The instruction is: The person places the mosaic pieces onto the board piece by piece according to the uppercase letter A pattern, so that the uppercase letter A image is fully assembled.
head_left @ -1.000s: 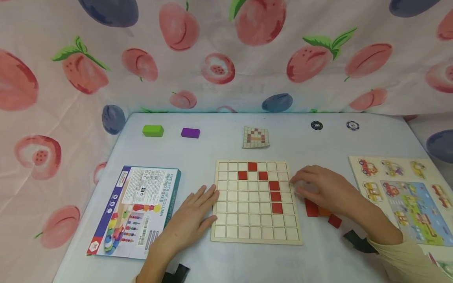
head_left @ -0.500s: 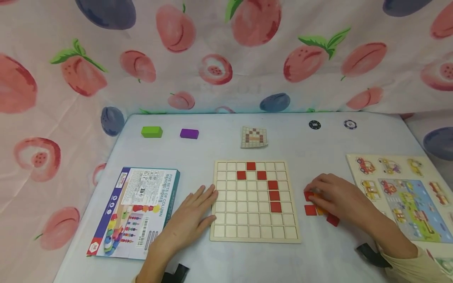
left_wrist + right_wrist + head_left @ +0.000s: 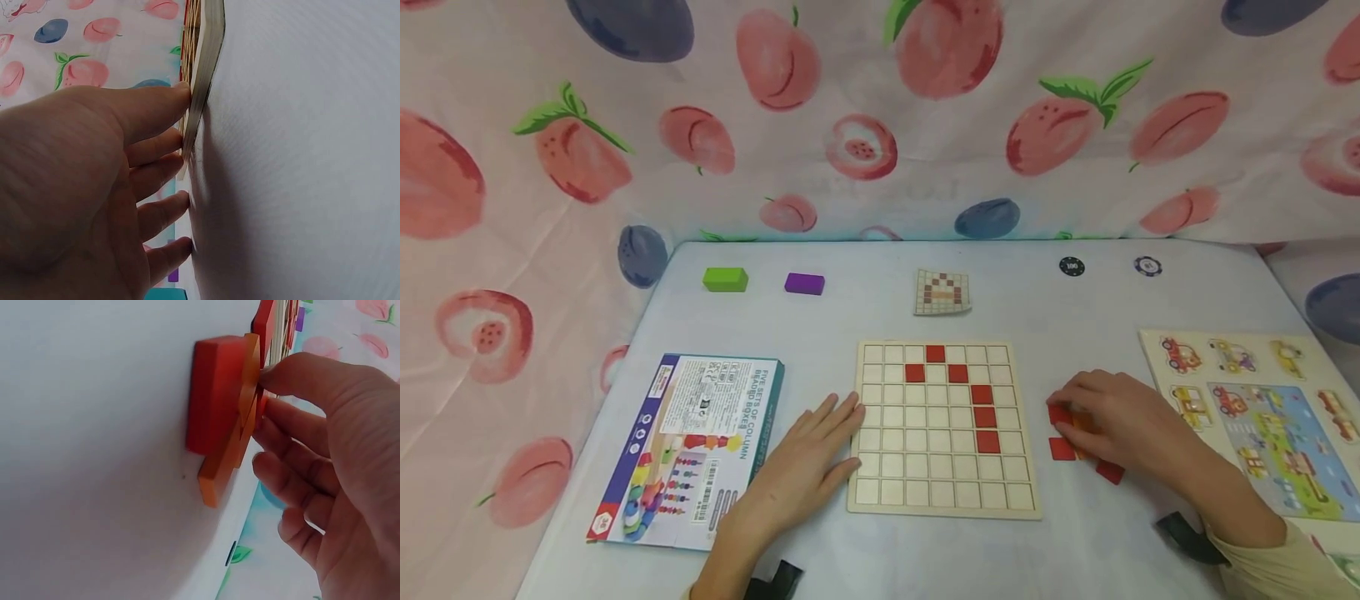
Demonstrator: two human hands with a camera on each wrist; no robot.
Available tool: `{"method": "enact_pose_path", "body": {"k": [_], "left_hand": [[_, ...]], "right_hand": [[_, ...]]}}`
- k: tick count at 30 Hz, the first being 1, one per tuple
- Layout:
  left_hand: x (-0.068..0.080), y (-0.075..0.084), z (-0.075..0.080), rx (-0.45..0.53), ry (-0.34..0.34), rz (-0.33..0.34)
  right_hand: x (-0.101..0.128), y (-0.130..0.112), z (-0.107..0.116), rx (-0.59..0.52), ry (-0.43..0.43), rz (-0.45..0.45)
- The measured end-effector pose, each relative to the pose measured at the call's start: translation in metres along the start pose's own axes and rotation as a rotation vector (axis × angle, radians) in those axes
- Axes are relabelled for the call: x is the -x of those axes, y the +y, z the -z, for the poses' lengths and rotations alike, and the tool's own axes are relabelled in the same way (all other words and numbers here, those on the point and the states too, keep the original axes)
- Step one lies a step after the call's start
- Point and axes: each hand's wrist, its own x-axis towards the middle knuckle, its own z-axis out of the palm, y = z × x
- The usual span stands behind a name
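A square wooden grid board (image 3: 917, 493) lies flat, with several red tiles (image 3: 982, 417) in its upper and right cells. My left hand (image 3: 805, 462) rests at the board's left edge with its fingers nearly straight; the thumb touches the rim in the left wrist view. To the right of the board, my right hand (image 3: 1116, 421) bends over a small pile of red and orange tiles. Its thumb and index finger pinch a red tile (image 3: 262, 400), partly hidden by the fingers. Orange tiles (image 3: 219, 469) and another red tile (image 3: 215, 394) lie beside them.
A printed pattern card (image 3: 942, 292) lies behind the board. A green block (image 3: 725, 280), a purple block (image 3: 804, 284) and two poker chips (image 3: 1072, 267) stand along the back. A toy box (image 3: 700, 450) lies left, a vehicle puzzle (image 3: 1262, 425) right.
From the board's right edge, my right hand has moved right and slightly down onto the loose tiles, where it grips a red one. My left hand stays put.
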Motion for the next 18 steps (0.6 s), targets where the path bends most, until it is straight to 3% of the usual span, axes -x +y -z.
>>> {"method": "enact_pose_path", "body": {"k": [11, 18], "left_hand": [[0.0, 0.001, -0.001, -0.005, 0.003, 0.008], [0.0, 0.001, -0.001, -0.005, 0.017, 0.0]], "right_hand": [[-0.026, -0.031, -0.002, -0.034, 0.09, 0.028], [-0.06, -0.071, -0.009, -0.039, 0.085, 0.14]]}}
